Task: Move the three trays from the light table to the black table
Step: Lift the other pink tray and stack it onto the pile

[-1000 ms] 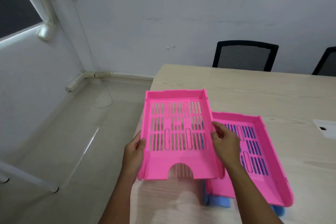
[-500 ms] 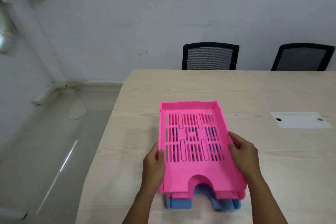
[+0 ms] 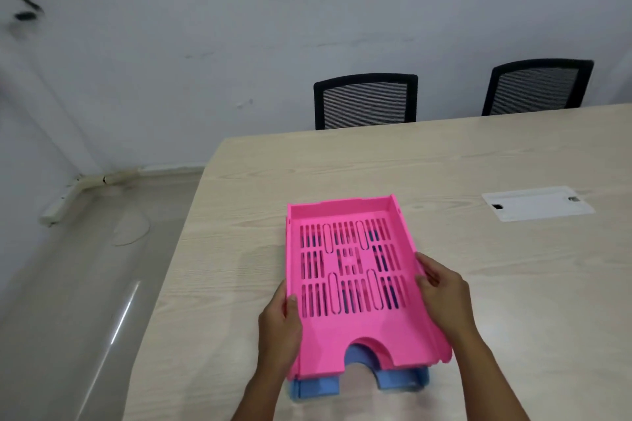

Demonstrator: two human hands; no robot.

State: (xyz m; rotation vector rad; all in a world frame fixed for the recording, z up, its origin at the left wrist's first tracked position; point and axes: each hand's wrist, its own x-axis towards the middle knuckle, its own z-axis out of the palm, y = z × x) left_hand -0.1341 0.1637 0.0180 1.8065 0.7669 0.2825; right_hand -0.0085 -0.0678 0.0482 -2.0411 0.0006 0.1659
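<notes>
We are holding the top pink tray point(image 3: 355, 278) with both hands near the front left corner of the light wooden worktop point(image 3: 478, 284). Our left hand point(image 3: 278, 328) is closing its grip on the tray's left wall, thumb over the rim. Our right hand point(image 3: 444, 294) is gripping the right wall, fingers curled over its edge. The pink tray is sitting stacked on a second pink tray point(image 3: 441, 342), only its right rim showing, and a blue tray point(image 3: 318, 390) is lying at the bottom, touching the worktop. 2 black mesh chairs point(image 3: 366, 101) are standing beyond the far edge, and a white cable cover point(image 3: 537, 203) is sitting flush in the worktop towards the right edge.
</notes>
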